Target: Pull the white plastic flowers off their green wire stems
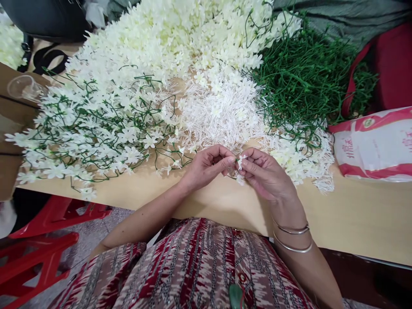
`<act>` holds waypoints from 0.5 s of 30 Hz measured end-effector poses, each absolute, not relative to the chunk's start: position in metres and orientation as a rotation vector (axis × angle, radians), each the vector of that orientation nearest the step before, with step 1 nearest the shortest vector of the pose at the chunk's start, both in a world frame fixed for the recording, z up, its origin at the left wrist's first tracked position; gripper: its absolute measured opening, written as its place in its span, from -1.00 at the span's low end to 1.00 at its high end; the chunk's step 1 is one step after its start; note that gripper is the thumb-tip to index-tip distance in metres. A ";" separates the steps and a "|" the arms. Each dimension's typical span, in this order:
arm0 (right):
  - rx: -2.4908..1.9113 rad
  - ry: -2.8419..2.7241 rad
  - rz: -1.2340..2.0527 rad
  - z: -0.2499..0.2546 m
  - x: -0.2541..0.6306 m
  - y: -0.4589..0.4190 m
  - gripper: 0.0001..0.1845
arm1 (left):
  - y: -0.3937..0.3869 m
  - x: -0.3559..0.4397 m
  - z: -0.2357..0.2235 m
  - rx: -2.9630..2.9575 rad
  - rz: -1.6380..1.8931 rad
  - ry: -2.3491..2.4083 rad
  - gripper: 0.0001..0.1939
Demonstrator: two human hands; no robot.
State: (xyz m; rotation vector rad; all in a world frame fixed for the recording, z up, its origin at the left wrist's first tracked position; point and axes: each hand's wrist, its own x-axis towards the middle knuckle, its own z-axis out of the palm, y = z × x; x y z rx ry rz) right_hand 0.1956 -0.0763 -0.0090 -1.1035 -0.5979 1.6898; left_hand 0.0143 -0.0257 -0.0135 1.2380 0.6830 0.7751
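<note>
Head view: left hand [206,169] and right hand [265,174] pinch flower [240,161], tabletop [222,208] stretching edgeward.

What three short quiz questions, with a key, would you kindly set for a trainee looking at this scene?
1. Multiple choice: What is at the fingertips of the right grip?
A) a black strap
B) a small white flower
C) a clear plastic cup

2. True or false: The tangle of green stems lies toward the person's right on the table.

3. Count: How many metal bangles circle the right wrist?

Key:
1. B
2. True
3. Two
</note>
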 end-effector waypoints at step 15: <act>-1.097 -0.483 1.631 -0.015 0.180 -0.074 -0.67 | -0.028 0.017 -0.026 1.181 0.816 0.654 -0.64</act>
